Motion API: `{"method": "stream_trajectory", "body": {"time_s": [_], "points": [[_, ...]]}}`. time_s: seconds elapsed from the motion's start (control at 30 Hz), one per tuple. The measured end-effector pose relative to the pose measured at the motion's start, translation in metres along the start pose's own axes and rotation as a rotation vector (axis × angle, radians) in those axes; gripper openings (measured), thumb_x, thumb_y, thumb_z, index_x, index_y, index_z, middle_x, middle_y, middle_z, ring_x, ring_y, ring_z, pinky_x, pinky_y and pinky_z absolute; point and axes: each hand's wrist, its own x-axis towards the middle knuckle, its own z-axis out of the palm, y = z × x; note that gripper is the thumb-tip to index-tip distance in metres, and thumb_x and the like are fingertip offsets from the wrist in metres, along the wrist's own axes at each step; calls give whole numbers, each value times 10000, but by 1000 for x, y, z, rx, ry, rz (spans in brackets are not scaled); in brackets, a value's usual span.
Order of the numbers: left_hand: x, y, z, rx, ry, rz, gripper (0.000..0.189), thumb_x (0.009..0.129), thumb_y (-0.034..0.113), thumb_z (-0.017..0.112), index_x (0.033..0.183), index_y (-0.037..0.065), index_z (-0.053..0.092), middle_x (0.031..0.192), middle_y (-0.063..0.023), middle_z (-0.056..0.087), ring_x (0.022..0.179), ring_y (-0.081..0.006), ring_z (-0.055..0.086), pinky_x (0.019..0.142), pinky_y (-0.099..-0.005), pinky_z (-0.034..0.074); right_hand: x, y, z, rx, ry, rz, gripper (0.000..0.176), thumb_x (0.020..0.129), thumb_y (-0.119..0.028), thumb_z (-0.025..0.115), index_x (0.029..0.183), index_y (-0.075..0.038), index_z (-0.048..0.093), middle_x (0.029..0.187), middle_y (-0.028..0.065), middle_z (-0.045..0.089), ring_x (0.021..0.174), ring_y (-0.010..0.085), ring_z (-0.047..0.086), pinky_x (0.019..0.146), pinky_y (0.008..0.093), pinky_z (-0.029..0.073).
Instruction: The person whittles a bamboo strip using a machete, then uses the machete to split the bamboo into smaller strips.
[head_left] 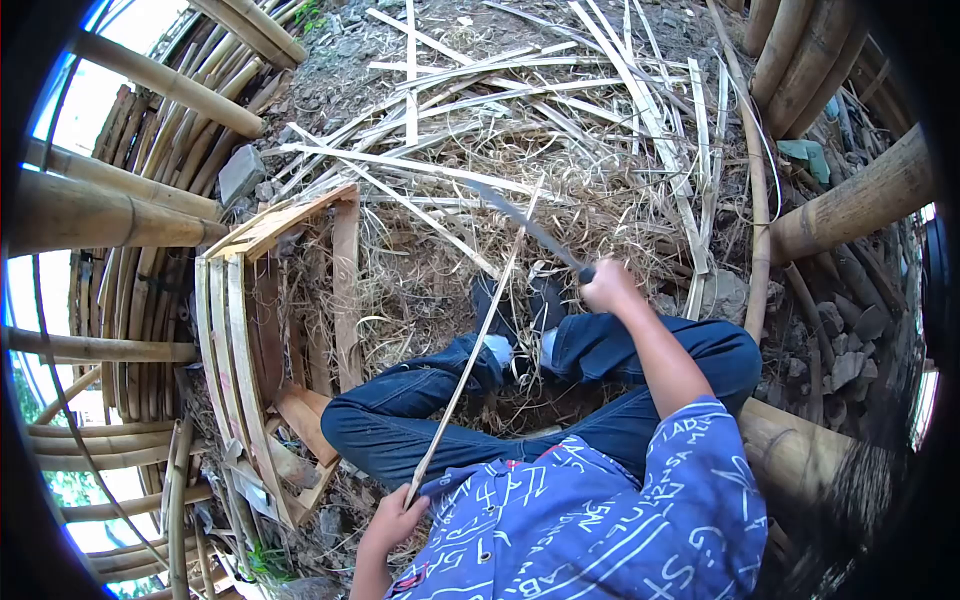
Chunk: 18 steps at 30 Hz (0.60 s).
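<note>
My right hand is closed round the dark handle of a long-bladed knife, whose blade points up and to the left. Near my lap, my left hand grips the lower end of a long thin bamboo strip. The strip slants up between my legs, and its far end passes by the blade; whether the two touch is unclear. My crossed legs in jeans lie on both sides of the strip.
Long split bamboo strips and shavings litter the ground ahead. A wooden crate frame stands at the left. Thick bamboo poles rise on both sides. Rocks lie at the right, and a grey block at the upper left.
</note>
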Motion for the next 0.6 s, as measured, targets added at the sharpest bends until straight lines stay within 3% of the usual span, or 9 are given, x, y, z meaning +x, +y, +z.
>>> {"method": "stream_trajectory", "body": {"time_s": [0.07, 0.1, 0.17, 0.2, 0.27, 0.43, 0.6], "points": [[10, 14, 2, 15, 18, -15, 312, 902, 277, 630, 903, -26, 555, 791, -223, 649, 733, -348, 644, 678, -396, 482, -19, -22, 2, 52, -41, 17, 277, 698, -278, 680, 828, -36, 715, 797, 210, 699, 780, 344, 696, 724, 424, 551], [20, 14, 2, 34, 52, 0, 312, 902, 277, 630, 903, -26, 555, 791, -223, 649, 733, -348, 644, 678, -396, 482, -23, -41, 4, 143, -142, -96, 270, 697, -259, 664, 833, -31, 714, 773, 207, 694, 752, 332, 694, 705, 413, 549], [29, 6, 13, 92, 114, 27, 303, 905, 261, 616, 911, -34, 546, 812, -265, 631, 793, -428, 629, 682, -419, 483, -53, -56, 32, 224, -252, -205, 275, 677, -224, 656, 857, -25, 715, 755, 217, 683, 735, 342, 688, 705, 397, 547], [28, 13, 19, 123, 165, 34, 293, 897, 261, 617, 903, -25, 552, 814, -290, 621, 814, -472, 609, 673, -472, 480, -65, -59, 48, 244, -309, -271, 305, 664, -218, 656, 875, -5, 712, 764, 235, 680, 755, 353, 689, 726, 412, 547], [25, 38, 20, 166, 178, 25, 297, 895, 267, 617, 894, -22, 551, 806, -292, 622, 810, -476, 610, 665, -495, 474, -82, -74, 66, 85, -392, -325, 303, 645, -202, 632, 820, 37, 695, 804, 265, 673, 800, 396, 677, 746, 446, 544], [17, 62, 22, 374, 279, 38, 298, 875, 274, 617, 877, -7, 520, 738, -296, 620, 753, -491, 611, 654, -554, 477, -92, -81, 87, -189, -304, -455, 270, 608, -188, 653, 778, 16, 703, 797, 249, 679, 776, 403, 680, 736, 473, 558], [9, 61, 17, 436, 279, 57, 234, 786, 175, 616, 896, 0, 504, 722, -281, 624, 711, -481, 621, 666, -561, 500, -42, -54, 76, -242, -165, -285, 292, 621, -213, 683, 804, 14, 699, 858, 228, 696, 830, 373, 693, 762, 448, 561]]}}
